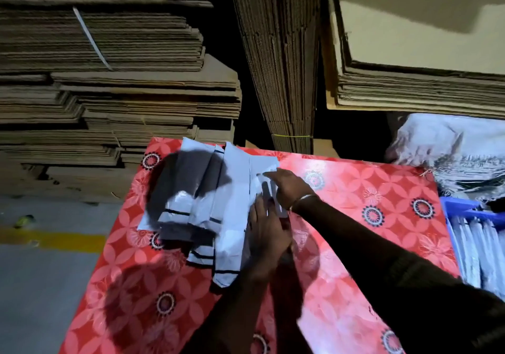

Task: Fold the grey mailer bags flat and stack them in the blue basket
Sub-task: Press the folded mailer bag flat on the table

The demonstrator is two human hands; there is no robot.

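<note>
Stacks of flat cardboard (pixel 114 80) rise behind a table (pixel 355 217) in a red flowered cloth. Grey mailer bags (pixel 196 198) lie fanned on its far left part; the blue basket (pixel 461 209) sits off its right edge. The left hand (pixel 266 233) presses flat on the rightmost bag, and the right hand (pixel 289 187) pinches its folded edge.

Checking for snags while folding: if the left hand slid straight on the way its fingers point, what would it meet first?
Probably the right hand, just beyond the left hand on the mailer bags; depth is unclear.

I see one head-worn view, looking forward and down, close over the red table (pixel 355 189).
</note>
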